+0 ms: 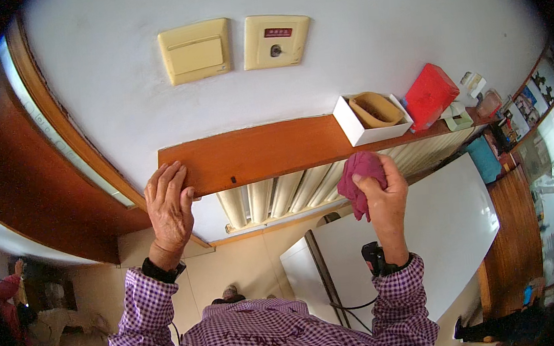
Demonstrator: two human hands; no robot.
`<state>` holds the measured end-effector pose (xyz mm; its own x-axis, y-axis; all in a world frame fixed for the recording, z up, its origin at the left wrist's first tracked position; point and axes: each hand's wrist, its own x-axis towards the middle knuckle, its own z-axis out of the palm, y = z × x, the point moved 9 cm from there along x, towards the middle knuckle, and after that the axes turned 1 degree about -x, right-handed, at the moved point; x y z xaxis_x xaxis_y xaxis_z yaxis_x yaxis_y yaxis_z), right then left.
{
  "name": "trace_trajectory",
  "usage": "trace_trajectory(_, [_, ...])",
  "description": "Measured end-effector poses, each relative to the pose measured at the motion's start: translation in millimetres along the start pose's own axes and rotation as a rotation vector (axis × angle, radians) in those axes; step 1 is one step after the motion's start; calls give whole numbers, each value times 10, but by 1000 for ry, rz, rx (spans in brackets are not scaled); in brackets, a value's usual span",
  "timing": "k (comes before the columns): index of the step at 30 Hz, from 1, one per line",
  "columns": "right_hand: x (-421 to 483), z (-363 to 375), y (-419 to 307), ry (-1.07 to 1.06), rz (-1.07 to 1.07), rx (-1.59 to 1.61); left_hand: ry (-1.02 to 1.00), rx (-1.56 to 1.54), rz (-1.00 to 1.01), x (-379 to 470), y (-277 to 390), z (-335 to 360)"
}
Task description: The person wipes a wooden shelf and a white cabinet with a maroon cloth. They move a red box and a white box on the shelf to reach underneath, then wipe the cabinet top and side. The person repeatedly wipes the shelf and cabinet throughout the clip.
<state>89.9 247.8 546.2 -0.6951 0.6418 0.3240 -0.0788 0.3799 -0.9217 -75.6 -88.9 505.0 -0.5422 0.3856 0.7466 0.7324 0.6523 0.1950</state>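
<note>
My left hand (pixel 169 212) lies on the left end of a reddish-brown wooden shelf (pixel 260 149), holding nothing, thumb spread from the fingers. In my right hand (pixel 386 203) is a crumpled maroon cloth (pixel 360 178), held just off the shelf's front edge, below a white open box (pixel 349 124). Inside that box stands a tan container (pixel 377 107). Right of it, a red box (pixel 432 96) leans near the wall. A small dark mark (pixel 233 180) shows near the shelf's front edge.
Cream radiator columns (pixel 262 199) run beneath the shelf. A white cabinet-like unit (pixel 410 230) stands at my right, beside a wooden desk (pixel 509 231). The wall bears a light switch (pixel 196 54) and a keyed plate (pixel 276 42). A wooden door (pixel 45 178) and another person (pixel 54 336) are at left.
</note>
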Motion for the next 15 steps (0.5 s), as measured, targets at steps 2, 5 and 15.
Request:
trace_trajectory(2, [41, 85, -180, 13, -76, 76, 0, 0, 4, 9, 8, 0])
trace_trajectory(5, [158, 275, -442, 119, -403, -23, -21, 9, -1, 21, 3, 22])
trace_trajectory(15, [421, 1414, -120, -76, -440, -638, 25, -160, -1, 29, 42, -65])
